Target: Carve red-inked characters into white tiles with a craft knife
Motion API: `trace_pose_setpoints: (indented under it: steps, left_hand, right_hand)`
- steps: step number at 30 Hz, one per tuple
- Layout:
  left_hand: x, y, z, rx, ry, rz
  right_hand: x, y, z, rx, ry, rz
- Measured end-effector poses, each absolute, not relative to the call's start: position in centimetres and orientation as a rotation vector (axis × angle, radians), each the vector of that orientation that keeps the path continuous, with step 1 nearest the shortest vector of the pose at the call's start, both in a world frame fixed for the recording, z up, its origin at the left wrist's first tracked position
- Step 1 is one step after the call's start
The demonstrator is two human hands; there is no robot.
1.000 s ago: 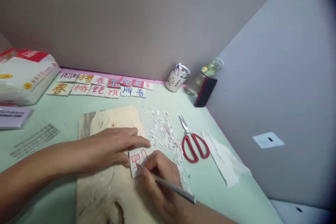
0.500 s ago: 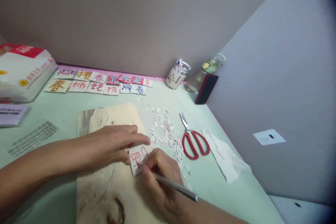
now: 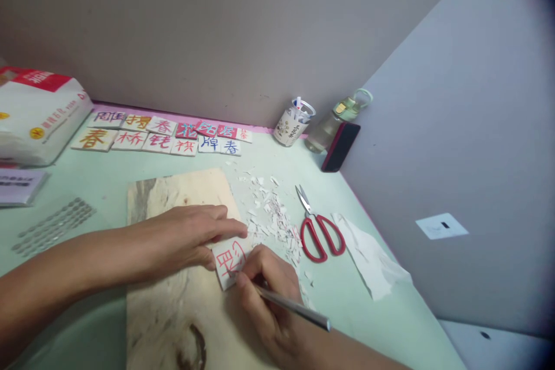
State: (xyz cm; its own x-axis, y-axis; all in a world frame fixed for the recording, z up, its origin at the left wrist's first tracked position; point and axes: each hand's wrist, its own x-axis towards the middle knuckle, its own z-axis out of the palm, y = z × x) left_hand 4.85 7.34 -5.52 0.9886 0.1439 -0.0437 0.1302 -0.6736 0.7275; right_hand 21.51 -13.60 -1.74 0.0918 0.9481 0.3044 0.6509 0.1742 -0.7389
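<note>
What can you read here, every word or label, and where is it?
"春": leftmost front tile
"桥": second front tile
"牌": fifth front tile
"春": sixth front tile
"春": third back tile
"花": fourth back tile
"三花茶": can
Too blurred or unclear to quote: other tiles, nearest tile, bag, card.

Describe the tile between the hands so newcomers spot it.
Find the wooden board. Toward its right edge, between the left hand and the right hand, sits a white tile marked in red. Unlike the rowed tiles behind, it lies under the tip of a silver tool.
</note>
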Motion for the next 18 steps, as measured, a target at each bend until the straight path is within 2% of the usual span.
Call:
trace_pose_setpoints:
  steps: [9,12,18]
  left_hand:
    - [4.7,6.7,-4.5,2.28,0.323,-0.083]
    - [4.6,5.7,-4.2,2.313,0.394,-0.021]
    - [5.0,4.6,-4.6,2.349,0.22,0.152]
  right_hand:
    - [21.4,-13.7,-2.2,-1.546,-1.619,0.34]
    - [21.4,-13.8,-2.3,-1.543,-1.634,0.306]
    - [21.1,-13.6,-3.1,-1.499,-1.596,0.249]
